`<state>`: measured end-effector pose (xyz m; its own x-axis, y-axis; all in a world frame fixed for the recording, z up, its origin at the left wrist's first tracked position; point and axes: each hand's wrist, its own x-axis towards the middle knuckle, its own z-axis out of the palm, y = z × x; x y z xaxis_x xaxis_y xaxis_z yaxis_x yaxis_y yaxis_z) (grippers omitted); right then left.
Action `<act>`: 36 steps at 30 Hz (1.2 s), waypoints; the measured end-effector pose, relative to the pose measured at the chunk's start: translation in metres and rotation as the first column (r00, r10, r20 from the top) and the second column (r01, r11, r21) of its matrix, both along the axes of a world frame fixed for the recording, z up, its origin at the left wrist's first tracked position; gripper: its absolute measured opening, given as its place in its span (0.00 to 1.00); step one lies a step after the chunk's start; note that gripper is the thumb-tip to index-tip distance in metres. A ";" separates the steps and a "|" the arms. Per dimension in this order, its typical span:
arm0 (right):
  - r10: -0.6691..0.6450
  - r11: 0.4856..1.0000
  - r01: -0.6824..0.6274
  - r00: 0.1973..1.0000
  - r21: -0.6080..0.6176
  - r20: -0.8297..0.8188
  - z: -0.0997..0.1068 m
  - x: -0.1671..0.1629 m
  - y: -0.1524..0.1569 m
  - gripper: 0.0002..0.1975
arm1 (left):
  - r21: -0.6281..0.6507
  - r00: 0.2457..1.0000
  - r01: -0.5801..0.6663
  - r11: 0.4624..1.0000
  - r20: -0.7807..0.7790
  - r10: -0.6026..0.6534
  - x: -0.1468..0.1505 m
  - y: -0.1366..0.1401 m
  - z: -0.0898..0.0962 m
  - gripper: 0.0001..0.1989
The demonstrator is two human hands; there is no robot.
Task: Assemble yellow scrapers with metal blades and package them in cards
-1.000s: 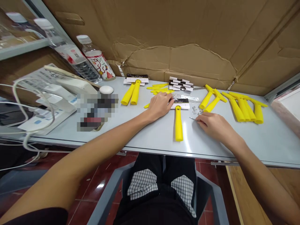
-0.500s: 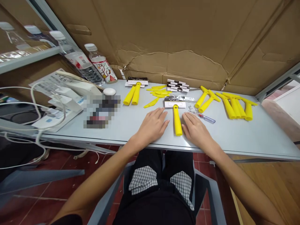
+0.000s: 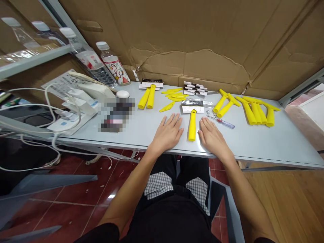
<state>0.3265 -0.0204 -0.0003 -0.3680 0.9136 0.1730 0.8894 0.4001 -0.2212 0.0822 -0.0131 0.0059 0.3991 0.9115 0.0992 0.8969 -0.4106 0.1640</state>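
Observation:
My left hand (image 3: 167, 133) lies flat on the grey tabletop (image 3: 286, 145), fingers stretched out, holding nothing. My right hand (image 3: 212, 136) rests palm down too, its fingers extended and empty. Between them, touching neither, lies a yellow-handled scraper (image 3: 192, 126) with a black-and-white card sleeve (image 3: 193, 106) over its head. Beyond my right fingertips are a heap of small screws (image 3: 210, 114) and a screwdriver (image 3: 225, 123) with a clear handle. Several thin yellow pieces (image 3: 177, 96) lie past my left hand. A clear plastic strip (image 3: 206, 103) sits beside the card sleeve.
Yellow T-shaped handles (image 3: 255, 111) lie to the right. Two carded yellow handles (image 3: 151, 97) and stacked card sleeves (image 3: 194, 88) are at the back. On the left are bottles (image 3: 115, 65), a white oval object (image 3: 123, 94), a power strip (image 3: 76, 118) with cables and a blurred-out object (image 3: 116, 116).
The view has shifted slightly, so the table's things appear a little higher and further right. Both hands have settled flatter, with the left fingers more spread. The scraper stays between them.

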 end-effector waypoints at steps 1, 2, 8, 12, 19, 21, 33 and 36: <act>0.000 1.000 0.000 1.000 0.000 -0.001 0.000 0.000 0.000 0.34 | 0.000 1.000 0.003 1.000 -0.003 -0.003 0.000 0.000 0.000 0.33; 0.002 1.000 -0.002 1.000 -0.001 -0.001 0.001 0.000 0.000 0.34 | 0.001 1.000 0.005 1.000 -0.005 -0.005 0.000 0.000 0.000 0.33; 0.010 1.000 -0.010 1.000 -0.005 -0.008 0.001 0.002 0.000 0.35 | 0.013 1.000 0.010 1.000 -0.013 -0.010 -0.001 0.000 -0.001 0.33; 0.005 1.000 -0.005 0.999 0.006 -0.036 0.001 0.003 0.000 0.34 | 0.015 1.000 0.011 1.000 -0.007 -0.011 -0.001 0.000 0.000 0.33; -0.003 1.000 0.004 0.999 0.013 -0.045 0.000 0.003 0.000 0.34 | 0.020 1.000 0.010 1.000 -0.003 -0.010 -0.001 0.000 -0.001 0.32; -0.002 1.000 0.002 0.999 0.016 -0.048 0.000 0.003 0.000 0.34 | 0.019 1.000 0.012 1.000 0.003 -0.012 -0.001 0.000 -0.001 0.32; -0.005 1.000 0.007 0.996 0.022 -0.091 -0.002 0.005 0.001 0.32 | 0.011 1.000 0.015 1.000 0.018 -0.016 -0.002 0.000 -0.001 0.33; -0.002 1.000 0.005 0.997 0.030 -0.083 -0.002 0.005 0.001 0.33 | 0.016 0.999 0.021 1.000 0.024 -0.021 -0.002 0.000 -0.001 0.33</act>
